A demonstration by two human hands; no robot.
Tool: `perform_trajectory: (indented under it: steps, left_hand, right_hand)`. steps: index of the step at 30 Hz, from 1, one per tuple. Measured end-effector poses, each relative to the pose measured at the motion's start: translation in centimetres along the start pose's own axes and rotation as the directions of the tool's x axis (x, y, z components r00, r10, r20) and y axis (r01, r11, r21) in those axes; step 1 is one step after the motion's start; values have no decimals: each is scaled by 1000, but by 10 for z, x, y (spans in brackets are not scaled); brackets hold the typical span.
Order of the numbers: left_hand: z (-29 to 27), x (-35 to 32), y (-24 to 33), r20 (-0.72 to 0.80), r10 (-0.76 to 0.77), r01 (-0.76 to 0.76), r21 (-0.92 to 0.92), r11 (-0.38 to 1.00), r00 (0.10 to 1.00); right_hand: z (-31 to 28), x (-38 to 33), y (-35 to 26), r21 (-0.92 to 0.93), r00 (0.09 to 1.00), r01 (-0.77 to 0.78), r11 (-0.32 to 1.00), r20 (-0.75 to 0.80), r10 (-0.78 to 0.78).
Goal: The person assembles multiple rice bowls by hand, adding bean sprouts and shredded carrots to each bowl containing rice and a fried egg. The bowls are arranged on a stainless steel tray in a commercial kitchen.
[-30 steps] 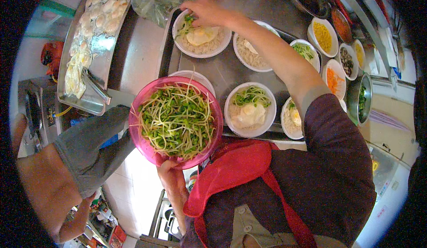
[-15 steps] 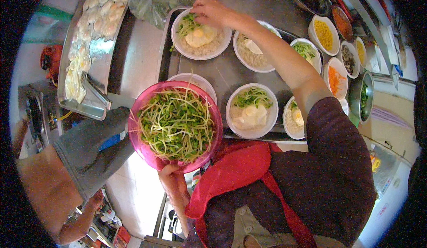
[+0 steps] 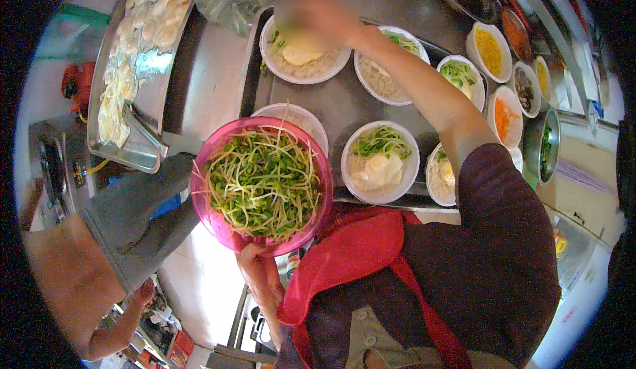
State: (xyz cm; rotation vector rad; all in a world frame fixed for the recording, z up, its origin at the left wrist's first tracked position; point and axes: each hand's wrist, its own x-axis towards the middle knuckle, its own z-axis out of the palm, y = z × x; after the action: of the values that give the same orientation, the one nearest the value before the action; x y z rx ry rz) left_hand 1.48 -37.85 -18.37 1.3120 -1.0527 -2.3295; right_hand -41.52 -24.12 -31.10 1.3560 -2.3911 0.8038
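while left grip (image 3: 258, 263) holds the bowl's near rim (image 3: 291, 243), right grip (image 3: 321, 12) (blurred) is unclear.

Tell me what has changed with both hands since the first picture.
The bare right hand has shifted slightly right above the upper-left round white bowl. A blur now covers it, so whether it has let anything go cannot be told. Unchanged: the bare left hand holds the round pink plastic bowl, heaped with pale-stemmed green sprouts.

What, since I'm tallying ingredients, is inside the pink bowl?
Pale-stemmed green sprouts are heaped inside the pink bowl. They cover its bottom, so anything beneath them cannot be seen.
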Motion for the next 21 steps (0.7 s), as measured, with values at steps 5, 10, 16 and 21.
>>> perform_trajectory:
  steps: [5,10,16,21]
  left_hand:
    - [-1,1,-3,-55,17,-18,-9,1000,998]
    - [-3,2,-5,-36,37,-37,-13,999,999]
    - [-4,0,-8,-28,32,-30,67,997,999]
    - [-17,6,-11,4,43,-44,44,998,999]
  right_hand:
    - [-33,12,-61,37,983,127,991,127,-131]
    - [-18,13,-82,-105,953,214,971,239,-184]
    - [4,4,-45,128,984,134,983,-132,-117]
    - [18,3,-42,88,998,55,995,-48,-51]
